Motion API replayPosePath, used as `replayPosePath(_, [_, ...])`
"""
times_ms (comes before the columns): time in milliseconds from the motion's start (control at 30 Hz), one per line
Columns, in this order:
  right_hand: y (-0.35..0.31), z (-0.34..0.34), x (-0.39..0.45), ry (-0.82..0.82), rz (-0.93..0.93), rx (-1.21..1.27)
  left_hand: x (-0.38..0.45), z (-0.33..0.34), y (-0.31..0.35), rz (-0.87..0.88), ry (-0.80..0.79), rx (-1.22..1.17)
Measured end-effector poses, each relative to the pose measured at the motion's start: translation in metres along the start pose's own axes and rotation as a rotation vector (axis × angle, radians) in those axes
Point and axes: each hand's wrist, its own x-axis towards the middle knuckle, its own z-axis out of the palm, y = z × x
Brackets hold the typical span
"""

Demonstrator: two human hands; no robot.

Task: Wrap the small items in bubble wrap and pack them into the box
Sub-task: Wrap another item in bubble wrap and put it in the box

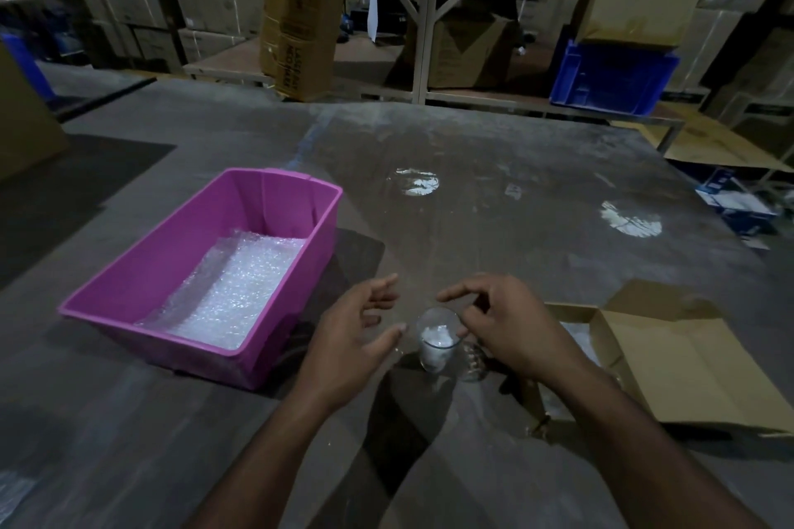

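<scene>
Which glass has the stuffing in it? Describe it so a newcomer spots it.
Start at the pink bin on the table's left, then look right, between the two hands. The stuffed glass stands upright there; unlike the second glass half hidden under the right hand, it holds white material.

Pink box (142, 292), clear bubble wrap (232, 292)

tall brown carton (296, 9) leaning at the shelving, sideways dark print, partly legible "LASER" and "MARKER"
</scene>
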Motion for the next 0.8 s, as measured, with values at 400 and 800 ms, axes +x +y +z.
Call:
replayPosePath(400, [-0.106, 0.084, 0.063, -0.021, -0.254, 0.313, -0.004, -0.123, -0.007, -0.063, 0.331, 0.1])
replayPosePath(800, [-0.189, 0.19, 0.123, -0.358, -0.394, -0.809, 0.01, -0.197, -0.062, -0.261, 0.251, 0.505])
